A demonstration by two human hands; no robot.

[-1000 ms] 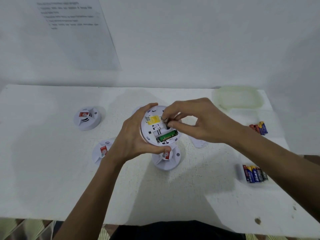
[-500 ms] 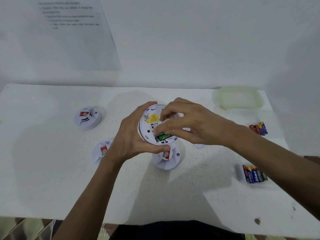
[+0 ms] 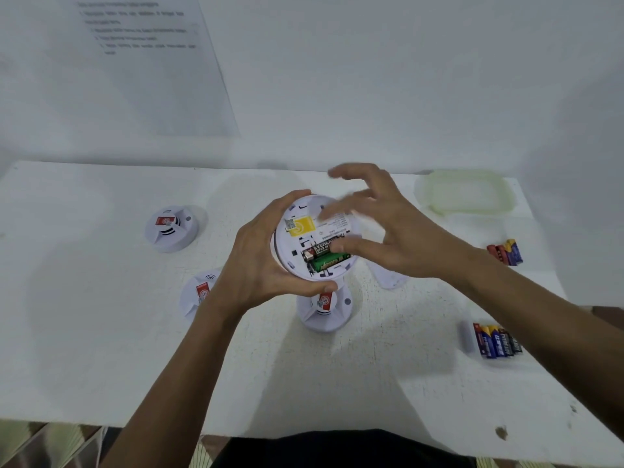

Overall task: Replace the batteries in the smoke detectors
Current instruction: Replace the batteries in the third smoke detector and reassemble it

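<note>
Upturned detector point(image 3: 304, 228) in the left hand point(image 3: 256, 265)'s grip, right hand point(image 3: 398, 238)'s grip wide and loose over its batteries point(image 3: 326, 260)

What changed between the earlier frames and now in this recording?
The right hand stopped pinching at the round white plastic smoke detector and opened, its fingers spreading and lifting away, exposing the green and black batteries in its back. Unchanged: the left hand grips that detector; the three other detectors and both battery piles lie where they were.
</note>
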